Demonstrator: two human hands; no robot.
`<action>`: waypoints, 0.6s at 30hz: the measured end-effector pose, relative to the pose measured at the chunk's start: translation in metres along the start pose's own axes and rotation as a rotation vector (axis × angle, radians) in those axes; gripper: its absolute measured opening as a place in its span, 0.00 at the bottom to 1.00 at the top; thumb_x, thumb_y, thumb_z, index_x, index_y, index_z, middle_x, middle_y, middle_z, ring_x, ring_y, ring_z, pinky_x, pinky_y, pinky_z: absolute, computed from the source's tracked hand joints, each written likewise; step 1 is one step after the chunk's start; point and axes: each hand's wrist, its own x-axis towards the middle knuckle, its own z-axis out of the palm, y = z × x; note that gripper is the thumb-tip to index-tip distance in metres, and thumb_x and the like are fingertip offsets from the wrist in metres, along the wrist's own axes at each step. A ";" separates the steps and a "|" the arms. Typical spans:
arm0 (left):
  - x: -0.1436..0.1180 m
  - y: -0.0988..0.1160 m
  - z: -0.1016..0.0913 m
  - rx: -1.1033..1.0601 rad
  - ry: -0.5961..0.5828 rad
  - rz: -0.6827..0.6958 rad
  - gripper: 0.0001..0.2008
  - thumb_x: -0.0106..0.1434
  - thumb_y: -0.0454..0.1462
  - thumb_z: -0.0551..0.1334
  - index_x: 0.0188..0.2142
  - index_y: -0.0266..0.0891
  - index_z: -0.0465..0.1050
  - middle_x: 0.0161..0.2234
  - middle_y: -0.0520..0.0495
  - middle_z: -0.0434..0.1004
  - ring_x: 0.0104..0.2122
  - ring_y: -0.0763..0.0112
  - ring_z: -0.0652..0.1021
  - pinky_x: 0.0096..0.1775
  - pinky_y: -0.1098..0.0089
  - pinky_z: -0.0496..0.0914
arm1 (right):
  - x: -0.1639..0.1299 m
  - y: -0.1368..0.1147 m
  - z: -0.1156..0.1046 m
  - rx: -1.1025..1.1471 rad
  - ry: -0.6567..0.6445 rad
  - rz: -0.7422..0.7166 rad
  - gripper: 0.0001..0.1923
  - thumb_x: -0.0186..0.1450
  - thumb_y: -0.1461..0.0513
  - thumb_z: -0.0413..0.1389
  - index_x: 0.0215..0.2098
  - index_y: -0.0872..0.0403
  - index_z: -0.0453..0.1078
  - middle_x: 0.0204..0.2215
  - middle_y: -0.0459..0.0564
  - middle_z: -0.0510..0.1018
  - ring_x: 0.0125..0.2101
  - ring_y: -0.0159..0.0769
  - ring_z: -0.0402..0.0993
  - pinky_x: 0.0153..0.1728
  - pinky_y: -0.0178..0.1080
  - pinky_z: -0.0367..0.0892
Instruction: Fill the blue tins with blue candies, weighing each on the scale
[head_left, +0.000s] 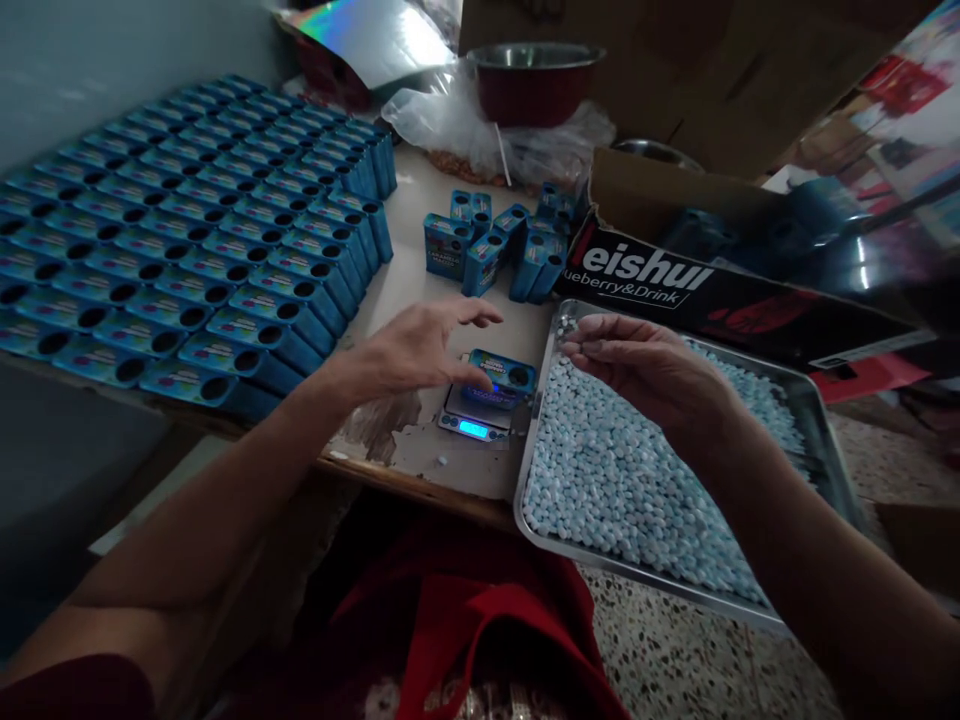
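A small blue rectangular tin with a colourful printed lid (501, 376) lies flat on a little silver pocket scale with a glowing blue display (475, 414), which stands near the front edge of the pale, worn desk (420, 260), just left of a shallow steel tray filled with pale blue and white pellets (814, 420). The left hand (416, 350) hovers over the tin with fingers spread and its grip open; the thumb tip touches the tin's left end (whether it presses down cannot be told). The right hand (649, 375) is raised over the tray's back left corner, fingertips pinched together; its grip is closed, but on what cannot be told, as anything between the fingers is too small to see. The tray juts past the desk's front edge, over a speckled floor (675, 650).

Along the desk's left side, many matching blue tins stand in tight rows (187, 230), open round holes facing up. A loose cluster of the same blue tins (499, 245) stands toward the back middle of the desk. Behind the tray lies a black cardboard box with white lettering (660, 275). At the desk's back edge a dark red bowl with a metal rim (534, 85) sits on crumpled clear plastic (450, 120). One stray pellet (442, 462) lies on the desk before the scale.
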 end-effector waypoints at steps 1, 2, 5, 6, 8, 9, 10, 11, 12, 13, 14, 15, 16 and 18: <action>0.001 0.002 0.009 0.022 -0.042 0.054 0.38 0.56 0.43 0.80 0.64 0.42 0.74 0.62 0.39 0.79 0.61 0.50 0.78 0.62 0.52 0.72 | 0.002 0.003 -0.009 -0.160 0.017 -0.051 0.09 0.62 0.60 0.69 0.42 0.50 0.83 0.41 0.49 0.87 0.45 0.43 0.85 0.57 0.50 0.77; 0.003 0.005 0.019 0.050 -0.081 0.113 0.39 0.56 0.41 0.79 0.65 0.42 0.73 0.62 0.38 0.78 0.61 0.49 0.78 0.62 0.52 0.73 | 0.004 0.006 -0.018 -0.362 0.034 -0.102 0.09 0.63 0.58 0.68 0.42 0.49 0.83 0.41 0.50 0.87 0.45 0.46 0.85 0.57 0.53 0.76; 0.016 0.015 0.030 0.191 -0.258 0.177 0.24 0.65 0.33 0.69 0.60 0.41 0.77 0.54 0.39 0.83 0.53 0.52 0.82 0.53 0.56 0.78 | 0.019 0.016 -0.034 -1.022 0.037 -0.233 0.10 0.63 0.60 0.66 0.43 0.49 0.85 0.47 0.54 0.87 0.50 0.55 0.82 0.58 0.58 0.72; 0.022 0.016 0.023 0.243 -0.264 0.156 0.21 0.65 0.33 0.68 0.58 0.42 0.79 0.53 0.40 0.84 0.51 0.52 0.83 0.51 0.57 0.78 | 0.027 0.018 -0.032 -1.148 0.029 -0.271 0.13 0.64 0.61 0.65 0.47 0.49 0.84 0.50 0.55 0.87 0.52 0.56 0.81 0.58 0.57 0.71; 0.038 0.015 -0.009 0.327 -0.152 0.091 0.22 0.65 0.34 0.68 0.58 0.41 0.79 0.54 0.42 0.84 0.52 0.52 0.83 0.52 0.57 0.77 | 0.051 0.018 -0.018 -1.233 0.038 -0.362 0.17 0.69 0.62 0.59 0.55 0.50 0.81 0.53 0.56 0.85 0.52 0.54 0.81 0.56 0.53 0.72; 0.048 0.011 -0.033 0.356 -0.049 0.051 0.24 0.64 0.36 0.70 0.60 0.41 0.78 0.57 0.42 0.82 0.55 0.52 0.81 0.56 0.57 0.75 | 0.065 0.015 -0.006 -1.234 0.051 -0.409 0.19 0.71 0.62 0.56 0.58 0.52 0.79 0.53 0.57 0.85 0.52 0.51 0.82 0.55 0.50 0.72; 0.058 0.004 -0.060 0.377 0.038 0.019 0.25 0.64 0.36 0.70 0.61 0.39 0.77 0.59 0.42 0.81 0.57 0.52 0.79 0.60 0.56 0.72 | 0.081 0.011 0.007 -1.245 0.078 -0.458 0.21 0.73 0.64 0.53 0.61 0.53 0.77 0.54 0.58 0.84 0.52 0.49 0.81 0.55 0.47 0.72; 0.069 -0.005 -0.088 0.395 0.102 -0.001 0.26 0.65 0.36 0.69 0.62 0.36 0.75 0.61 0.41 0.79 0.60 0.52 0.77 0.64 0.54 0.68 | 0.099 0.005 0.022 -1.273 0.102 -0.495 0.23 0.73 0.65 0.51 0.63 0.55 0.75 0.55 0.60 0.83 0.53 0.49 0.81 0.54 0.46 0.72; 0.081 -0.017 -0.116 0.413 0.173 -0.026 0.26 0.67 0.37 0.68 0.63 0.35 0.74 0.62 0.42 0.78 0.60 0.54 0.75 0.66 0.54 0.65 | 0.116 0.000 0.035 -1.322 0.094 -0.511 0.24 0.74 0.65 0.50 0.66 0.56 0.72 0.57 0.61 0.82 0.54 0.49 0.80 0.54 0.45 0.71; 0.093 -0.031 -0.140 0.421 0.266 -0.046 0.25 0.67 0.39 0.68 0.62 0.36 0.74 0.62 0.46 0.77 0.60 0.59 0.74 0.66 0.57 0.64 | 0.134 -0.006 0.047 -1.391 0.084 -0.498 0.26 0.74 0.66 0.49 0.69 0.57 0.70 0.59 0.63 0.81 0.55 0.49 0.79 0.53 0.44 0.71; 0.106 -0.047 -0.161 0.418 0.307 -0.060 0.25 0.69 0.42 0.68 0.62 0.37 0.73 0.62 0.51 0.76 0.58 0.64 0.72 0.66 0.60 0.63 | 0.151 -0.012 0.058 -1.457 0.069 -0.471 0.26 0.75 0.66 0.49 0.69 0.58 0.69 0.58 0.64 0.81 0.54 0.50 0.80 0.51 0.44 0.71; 0.118 -0.064 -0.178 0.405 0.336 -0.088 0.26 0.69 0.45 0.68 0.62 0.38 0.72 0.62 0.56 0.76 0.56 0.69 0.70 0.65 0.63 0.62 | 0.167 -0.017 0.066 -1.501 0.054 -0.445 0.25 0.74 0.67 0.49 0.67 0.58 0.71 0.57 0.66 0.82 0.53 0.51 0.81 0.49 0.44 0.71; 0.128 -0.081 -0.190 0.397 0.337 -0.113 0.27 0.69 0.48 0.67 0.62 0.39 0.70 0.61 0.61 0.75 0.55 0.73 0.68 0.64 0.66 0.61 | 0.181 -0.021 0.072 -1.538 0.041 -0.419 0.23 0.74 0.67 0.50 0.64 0.58 0.75 0.54 0.67 0.83 0.50 0.52 0.82 0.46 0.44 0.71; 0.145 -0.113 -0.202 0.386 0.291 -0.156 0.31 0.67 0.55 0.66 0.62 0.40 0.69 0.58 0.65 0.75 0.53 0.76 0.66 0.62 0.68 0.60 | 0.200 -0.026 0.078 -1.573 0.021 -0.385 0.18 0.72 0.68 0.52 0.54 0.58 0.81 0.49 0.68 0.85 0.46 0.53 0.83 0.42 0.44 0.70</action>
